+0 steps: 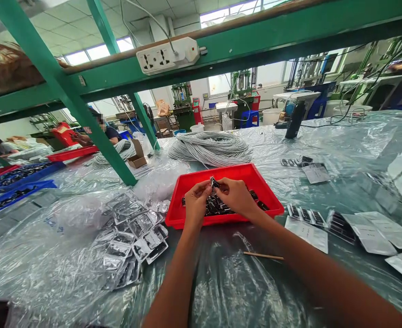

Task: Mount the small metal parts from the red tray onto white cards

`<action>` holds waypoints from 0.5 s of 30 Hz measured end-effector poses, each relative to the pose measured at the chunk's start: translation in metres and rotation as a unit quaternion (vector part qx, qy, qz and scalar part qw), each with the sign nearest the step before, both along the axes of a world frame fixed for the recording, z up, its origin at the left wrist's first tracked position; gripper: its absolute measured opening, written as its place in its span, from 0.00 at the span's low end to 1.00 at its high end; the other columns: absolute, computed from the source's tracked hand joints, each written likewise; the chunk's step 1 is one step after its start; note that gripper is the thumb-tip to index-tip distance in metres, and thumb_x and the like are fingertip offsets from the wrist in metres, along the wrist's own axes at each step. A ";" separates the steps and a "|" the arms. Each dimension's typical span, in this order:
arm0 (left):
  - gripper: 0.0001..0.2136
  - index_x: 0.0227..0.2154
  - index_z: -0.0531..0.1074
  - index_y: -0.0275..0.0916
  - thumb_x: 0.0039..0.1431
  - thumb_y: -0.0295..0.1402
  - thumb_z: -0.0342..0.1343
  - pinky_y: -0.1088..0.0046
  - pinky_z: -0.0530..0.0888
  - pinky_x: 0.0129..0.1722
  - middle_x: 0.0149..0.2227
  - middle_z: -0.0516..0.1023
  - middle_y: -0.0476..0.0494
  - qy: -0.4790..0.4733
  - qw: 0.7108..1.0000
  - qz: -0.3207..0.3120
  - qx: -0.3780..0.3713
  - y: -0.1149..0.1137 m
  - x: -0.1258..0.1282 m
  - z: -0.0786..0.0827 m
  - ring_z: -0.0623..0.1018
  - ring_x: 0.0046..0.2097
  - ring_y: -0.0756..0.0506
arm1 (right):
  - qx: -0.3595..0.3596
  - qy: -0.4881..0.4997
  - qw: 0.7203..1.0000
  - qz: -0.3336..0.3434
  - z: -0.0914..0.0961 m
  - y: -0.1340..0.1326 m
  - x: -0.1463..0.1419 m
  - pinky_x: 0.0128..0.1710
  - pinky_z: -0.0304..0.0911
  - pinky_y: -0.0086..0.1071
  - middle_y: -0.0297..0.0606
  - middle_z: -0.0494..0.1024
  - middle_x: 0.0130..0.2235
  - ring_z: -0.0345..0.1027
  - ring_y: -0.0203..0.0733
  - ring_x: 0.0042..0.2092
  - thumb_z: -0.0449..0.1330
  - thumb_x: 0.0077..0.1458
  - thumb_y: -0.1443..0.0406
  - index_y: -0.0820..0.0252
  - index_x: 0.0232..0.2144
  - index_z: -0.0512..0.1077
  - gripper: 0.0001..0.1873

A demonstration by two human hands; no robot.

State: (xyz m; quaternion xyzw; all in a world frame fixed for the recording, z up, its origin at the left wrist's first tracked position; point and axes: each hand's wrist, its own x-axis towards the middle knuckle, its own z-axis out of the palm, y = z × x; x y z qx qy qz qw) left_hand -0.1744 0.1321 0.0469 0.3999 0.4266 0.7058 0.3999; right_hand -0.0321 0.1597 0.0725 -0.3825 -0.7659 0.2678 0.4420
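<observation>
Left hand point(197, 197) and right hand point(235, 195) both pinched a small black part point(215, 183) above the red tray point(237, 172), long axis unclear, neither hand nearer.

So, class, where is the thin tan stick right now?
In the head view, the thin tan stick lies right of centre on the table, nearer the camera than the red tray, beside the right forearm.
</observation>
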 end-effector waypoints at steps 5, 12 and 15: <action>0.17 0.36 0.80 0.37 0.41 0.36 0.72 0.72 0.73 0.37 0.33 0.82 0.46 -0.065 0.995 0.065 -0.032 0.001 -0.004 -0.001 0.77 0.32 0.49 | -0.001 -0.138 0.986 -0.095 0.010 0.003 0.011 0.40 0.69 0.39 0.46 0.81 0.33 0.75 0.49 0.36 0.61 0.54 0.66 0.63 0.32 0.77 0.06; 0.10 0.31 0.78 0.36 0.45 0.35 0.68 0.70 0.75 0.41 0.36 0.82 0.42 -0.187 0.977 -0.097 -0.039 -0.003 -0.009 0.008 0.79 0.38 0.46 | 0.166 -0.138 0.976 0.018 -0.009 -0.002 0.004 0.57 0.66 0.50 0.52 0.72 0.58 0.67 0.56 0.59 0.60 0.59 0.63 0.60 0.60 0.66 0.26; 0.13 0.33 0.78 0.36 0.46 0.38 0.69 0.70 0.74 0.43 0.35 0.81 0.43 -0.151 0.981 -0.115 -0.035 -0.006 -0.005 0.010 0.80 0.40 0.45 | 0.193 -0.169 0.966 0.027 -0.011 -0.006 0.002 0.54 0.70 0.50 0.53 0.68 0.60 0.67 0.57 0.59 0.59 0.61 0.65 0.59 0.62 0.65 0.27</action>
